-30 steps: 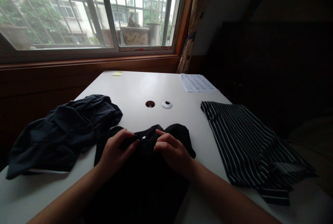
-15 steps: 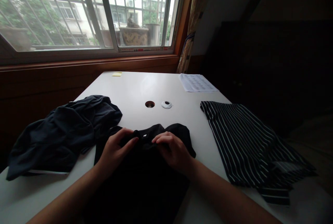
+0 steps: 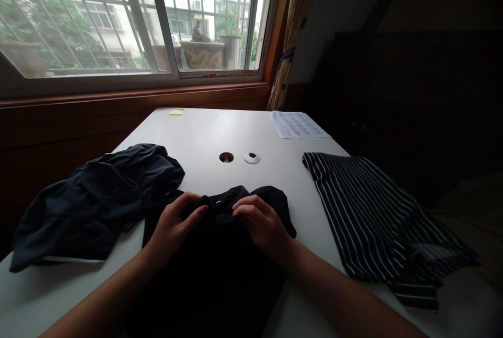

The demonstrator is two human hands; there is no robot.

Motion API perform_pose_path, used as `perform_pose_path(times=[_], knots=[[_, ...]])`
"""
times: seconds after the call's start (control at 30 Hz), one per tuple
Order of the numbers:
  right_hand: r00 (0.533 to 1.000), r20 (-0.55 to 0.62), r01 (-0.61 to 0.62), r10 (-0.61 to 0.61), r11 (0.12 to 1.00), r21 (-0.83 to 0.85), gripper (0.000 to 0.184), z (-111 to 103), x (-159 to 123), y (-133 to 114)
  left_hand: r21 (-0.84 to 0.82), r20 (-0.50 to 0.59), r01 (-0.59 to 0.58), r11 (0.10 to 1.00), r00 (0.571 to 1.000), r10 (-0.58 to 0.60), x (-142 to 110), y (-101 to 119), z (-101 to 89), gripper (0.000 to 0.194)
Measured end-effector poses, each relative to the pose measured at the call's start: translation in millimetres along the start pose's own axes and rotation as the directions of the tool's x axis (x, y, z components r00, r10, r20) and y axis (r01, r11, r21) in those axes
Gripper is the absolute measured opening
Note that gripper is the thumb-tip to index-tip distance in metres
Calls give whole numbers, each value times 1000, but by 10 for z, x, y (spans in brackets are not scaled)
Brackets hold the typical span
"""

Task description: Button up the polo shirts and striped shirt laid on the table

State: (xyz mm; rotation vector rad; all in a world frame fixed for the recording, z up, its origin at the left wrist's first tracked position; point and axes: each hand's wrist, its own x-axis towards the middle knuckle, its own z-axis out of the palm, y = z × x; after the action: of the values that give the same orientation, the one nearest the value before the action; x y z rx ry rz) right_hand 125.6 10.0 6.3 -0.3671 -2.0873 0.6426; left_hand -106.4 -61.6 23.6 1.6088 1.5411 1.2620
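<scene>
A black garment (image 3: 220, 270) lies on the white table in front of me, its far edge bunched up and a small pale label showing near the middle. My left hand (image 3: 176, 225) pinches that edge on the left, thumb and fingers closed on the cloth. On the right, my right hand (image 3: 265, 222) grips the same edge with curled fingers. The lower part of the garment is too dark to make out its exact kind.
A crumpled dark blue garment (image 3: 98, 202) rests on the left side of the table (image 3: 196, 133). Black-and-white striped cloth (image 3: 365, 212) lies at the right. Farther back are printed papers (image 3: 298, 125), a yellow note (image 3: 176, 111), a cable hole (image 3: 226, 157) and its white cover (image 3: 251, 158).
My right hand has shifted very slightly along the edge, and less of the pale label shows. Both hands keep hold of the black garment.
</scene>
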Motion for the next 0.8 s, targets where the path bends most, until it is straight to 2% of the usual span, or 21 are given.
perform_pose_path(times=[0.33,0.4,0.5,0.57,0.67,0.73,0.8], knots=[[984,-147,-105,99,994,-32,24,-18,27,6,3,-212,58,998,976,-56,48,-49,-15,28],[978,-168,-136,126,990,-46,22,-29,37,6,56,-243,18,998,970,-3,68,-82,-14,30],[967,-203,-171,152,982,-76,17,-40,46,6,254,-305,-127,959,930,204,62,-83,-17,25],[964,-215,-180,157,979,-93,16,-39,44,6,356,-236,-249,901,909,345,28,-42,-6,15],[967,-216,-159,132,981,-114,17,-31,25,1,430,-39,-430,794,870,492,-48,43,50,11],[971,-217,-129,100,983,-127,19,-27,4,-7,484,38,-473,736,852,522,-94,81,106,14],[974,-216,-101,70,985,-137,21,-27,-17,-18,519,76,-451,726,871,486,-122,88,158,19]])
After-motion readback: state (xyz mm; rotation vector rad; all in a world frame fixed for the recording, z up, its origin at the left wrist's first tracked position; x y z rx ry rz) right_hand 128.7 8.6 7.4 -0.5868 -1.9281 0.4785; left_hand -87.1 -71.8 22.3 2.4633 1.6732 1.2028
